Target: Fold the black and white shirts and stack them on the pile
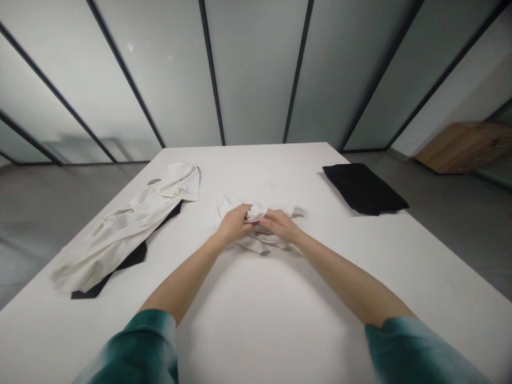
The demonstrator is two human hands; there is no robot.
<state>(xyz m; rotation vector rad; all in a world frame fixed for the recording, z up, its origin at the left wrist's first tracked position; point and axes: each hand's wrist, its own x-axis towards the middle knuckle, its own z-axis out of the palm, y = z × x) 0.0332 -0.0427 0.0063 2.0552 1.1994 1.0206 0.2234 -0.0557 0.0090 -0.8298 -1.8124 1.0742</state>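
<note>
The left hand (235, 224) and the right hand (281, 225) stand close together, and their fingers (245, 209) are pressed, pinching a small gather of white cloth (256, 242) on the white tabletop (360, 266). Left of the fingers lies a crumpled white garment (120, 234) over black fabric (132, 257); to the right, well apart, lies a folded black cloth (364, 188).
</note>
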